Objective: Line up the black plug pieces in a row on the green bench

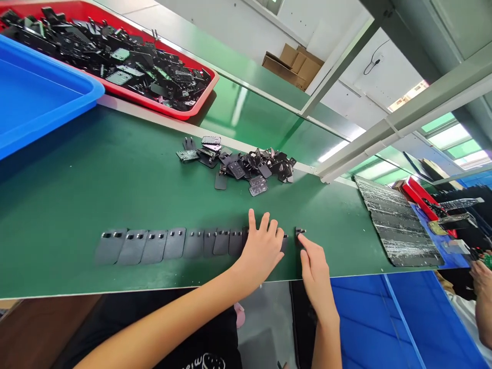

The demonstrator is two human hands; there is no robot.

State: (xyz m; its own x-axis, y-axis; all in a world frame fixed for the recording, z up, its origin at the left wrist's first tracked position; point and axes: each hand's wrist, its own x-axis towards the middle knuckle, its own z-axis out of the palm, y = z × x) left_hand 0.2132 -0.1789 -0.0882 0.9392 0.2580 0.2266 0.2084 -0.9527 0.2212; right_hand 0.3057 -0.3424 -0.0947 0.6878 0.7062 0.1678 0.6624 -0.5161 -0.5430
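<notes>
Black plates: row laid edge to edge along the near side of the green table.
Left hand: fingers spread, palm flat on the row's right end.
Right hand: fingertips touching a single plate just beside the row; grip unclear.
Loose pile: same parts, farther back.
Red tray: full of parts, far left.
Blue bin: near left corner.

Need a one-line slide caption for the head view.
Left hand presses a row of black plastic plates on the green table; right hand touches one more.
</notes>
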